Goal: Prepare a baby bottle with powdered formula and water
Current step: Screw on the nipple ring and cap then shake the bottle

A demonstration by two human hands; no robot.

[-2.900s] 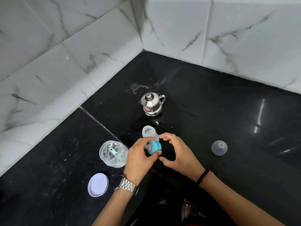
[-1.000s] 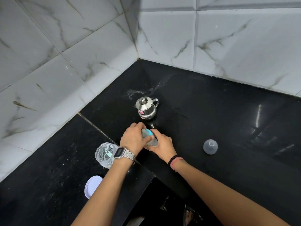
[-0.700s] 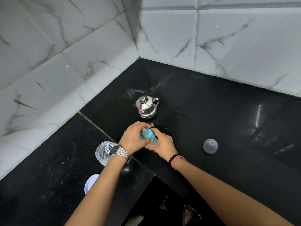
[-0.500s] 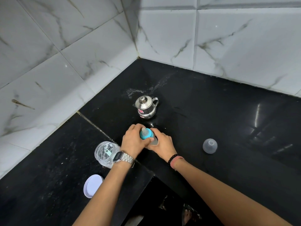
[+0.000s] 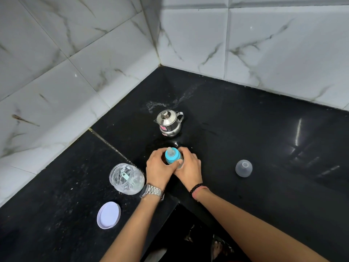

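Observation:
The baby bottle stands upright on the black counter (image 5: 245,129), and its blue collar with the clear teat (image 5: 171,154) is on top. My left hand (image 5: 159,168) grips the blue collar from the left. My right hand (image 5: 188,165) curls round the bottle's body, which it mostly hides. The open clear formula jar (image 5: 127,178) with a teal scoop inside sits just left of my left wrist. Behind the bottle stands a small steel kettle (image 5: 169,123).
The jar's white lid (image 5: 109,215) lies near the counter's front edge at the left. The bottle's clear dome cap (image 5: 243,168) sits to the right. White marble-look tiled walls (image 5: 188,40) close the corner behind. A gap in the counter front opens below my arms.
The bottle went from held tilted and low to standing upright further back near the kettle. Both hands stay on it, and the left hand's grip shifts round the collar.

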